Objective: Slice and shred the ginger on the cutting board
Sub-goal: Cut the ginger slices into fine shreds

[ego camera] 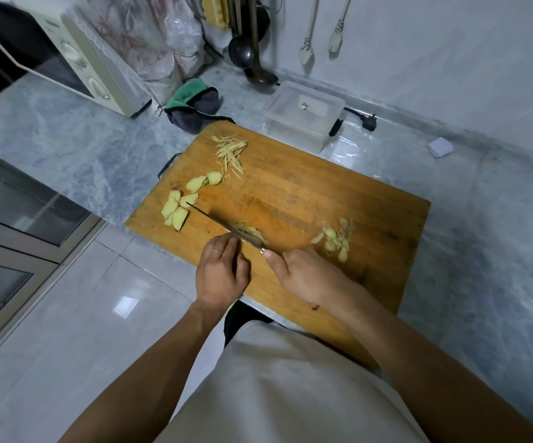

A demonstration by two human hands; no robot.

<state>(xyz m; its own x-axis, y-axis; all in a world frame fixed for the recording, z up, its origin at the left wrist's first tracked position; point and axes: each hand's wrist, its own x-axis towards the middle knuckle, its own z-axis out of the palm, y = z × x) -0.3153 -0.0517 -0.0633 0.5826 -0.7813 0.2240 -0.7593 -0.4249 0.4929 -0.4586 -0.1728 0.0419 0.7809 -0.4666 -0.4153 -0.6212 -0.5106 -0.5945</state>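
On the cutting board (306,193), ginger (249,233) touches left fingers (227,247) (beside knife (214,220)).

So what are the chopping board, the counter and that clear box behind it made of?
The chopping board looks like wood or bamboo: amber, with straight grain strips and knife-worn patches. The counter looks like polished stone, perhaps marble: grey veining and glossy reflections. The clear box seems to be plastic: translucent, frosted walls with rounded corners.
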